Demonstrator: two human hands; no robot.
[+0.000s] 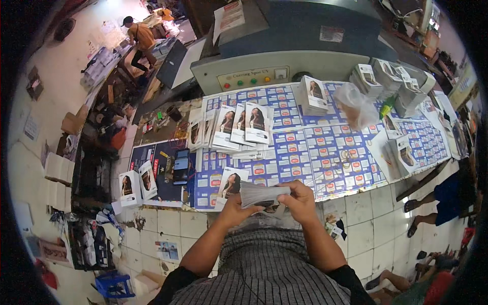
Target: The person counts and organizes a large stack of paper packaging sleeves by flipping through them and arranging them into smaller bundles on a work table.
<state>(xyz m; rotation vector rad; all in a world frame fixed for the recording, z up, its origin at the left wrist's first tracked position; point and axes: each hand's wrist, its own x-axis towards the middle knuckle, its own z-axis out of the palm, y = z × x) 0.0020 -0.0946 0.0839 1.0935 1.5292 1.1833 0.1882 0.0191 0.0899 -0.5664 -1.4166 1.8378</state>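
Observation:
Between my two hands, close to my body at the table's front edge, is a thick stack of printed sheets (256, 195), its pale edges slightly fanned. My left hand (234, 212) grips the stack's left end. My right hand (301, 202) is closed on the right end, thumb pressed against it. Just beyond my left hand lies a printed card (230, 181) with a picture of a long-haired person. Farther back, overlapping piles of similar cards (239, 124) lie on the blue patterned table covering (325, 168).
A dark phone (181, 166) and small card stacks (130, 185) are at the left. A tall stack (312, 96), a clear plastic bag (356, 107) and more stacks (367, 79) stand at the back right. A machine panel with coloured buttons (254, 76) borders the far side. Other people are nearby.

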